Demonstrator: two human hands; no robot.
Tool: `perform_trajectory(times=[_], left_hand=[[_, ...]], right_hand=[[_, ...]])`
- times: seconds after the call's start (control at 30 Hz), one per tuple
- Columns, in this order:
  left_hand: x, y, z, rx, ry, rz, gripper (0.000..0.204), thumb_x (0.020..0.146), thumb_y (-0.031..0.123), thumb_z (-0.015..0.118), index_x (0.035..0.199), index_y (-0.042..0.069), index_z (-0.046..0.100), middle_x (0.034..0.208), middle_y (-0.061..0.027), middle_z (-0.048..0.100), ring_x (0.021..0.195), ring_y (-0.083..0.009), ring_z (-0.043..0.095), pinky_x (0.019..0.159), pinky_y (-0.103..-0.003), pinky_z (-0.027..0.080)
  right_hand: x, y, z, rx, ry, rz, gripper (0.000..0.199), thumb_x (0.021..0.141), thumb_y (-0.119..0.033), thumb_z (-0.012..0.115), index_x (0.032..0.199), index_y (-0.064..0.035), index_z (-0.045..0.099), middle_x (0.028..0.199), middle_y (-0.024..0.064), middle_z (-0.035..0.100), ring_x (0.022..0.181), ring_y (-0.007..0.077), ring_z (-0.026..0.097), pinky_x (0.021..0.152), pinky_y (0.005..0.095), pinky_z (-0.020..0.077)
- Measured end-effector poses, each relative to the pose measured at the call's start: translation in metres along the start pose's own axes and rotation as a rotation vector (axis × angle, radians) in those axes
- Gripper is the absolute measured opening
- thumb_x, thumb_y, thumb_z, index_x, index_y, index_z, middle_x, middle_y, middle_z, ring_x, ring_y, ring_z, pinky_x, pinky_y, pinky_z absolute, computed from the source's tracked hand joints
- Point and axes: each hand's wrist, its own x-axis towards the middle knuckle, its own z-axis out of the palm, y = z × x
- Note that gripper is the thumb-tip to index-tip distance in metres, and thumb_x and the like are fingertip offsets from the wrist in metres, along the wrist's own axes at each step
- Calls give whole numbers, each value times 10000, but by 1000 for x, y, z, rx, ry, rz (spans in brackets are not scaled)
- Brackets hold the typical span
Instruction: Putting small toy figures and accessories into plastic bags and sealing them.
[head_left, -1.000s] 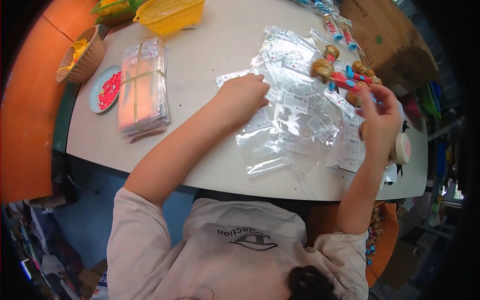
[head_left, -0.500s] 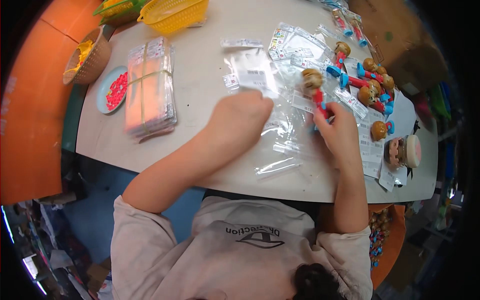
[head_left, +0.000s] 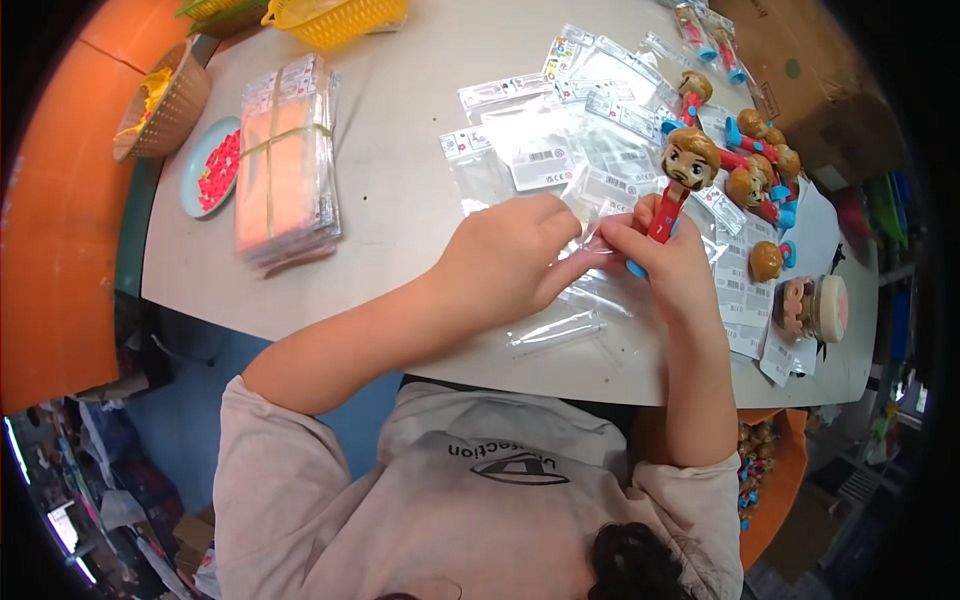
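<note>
Hands meeting over a clear bag at frame centre.
Right hand (head_left: 668,262) grips a red bearded-head toy dispenser (head_left: 678,185); left hand (head_left: 512,258) pinches the clear plastic bag (head_left: 598,240) beside it.

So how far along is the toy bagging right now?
Looks done: a banded stack of filled bags sits at the left of the table. In hand: the right hand holds a red-bodied figure toy while the left hand pinches a clear bag open. Left: several loose toys and many empty labelled bags still lie spread out.
</note>
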Motion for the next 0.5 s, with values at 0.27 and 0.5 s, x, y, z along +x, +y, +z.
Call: perform_trajectory(times=[0.27,0.5], left_hand=[[-8,-14,4,-199,32,-99,248,775,179,743,939,26,637,957,-116,644,740,-248,646,649,-328,530],[-10,-19,7,-250,49,-114,247,790,235,714,939,58,626,852,-108,620,776,-297,614,668,-378,496]], right_hand=[[-1,-8,10,-53,64,71,342,761,-37,732,773,-120,400,756,75,628,643,118,563,583,240,411],[3,-3,18,-42,152,54,371,749,-49,761,795,-121,399,746,68,616,633,126,564,590,241,432]])
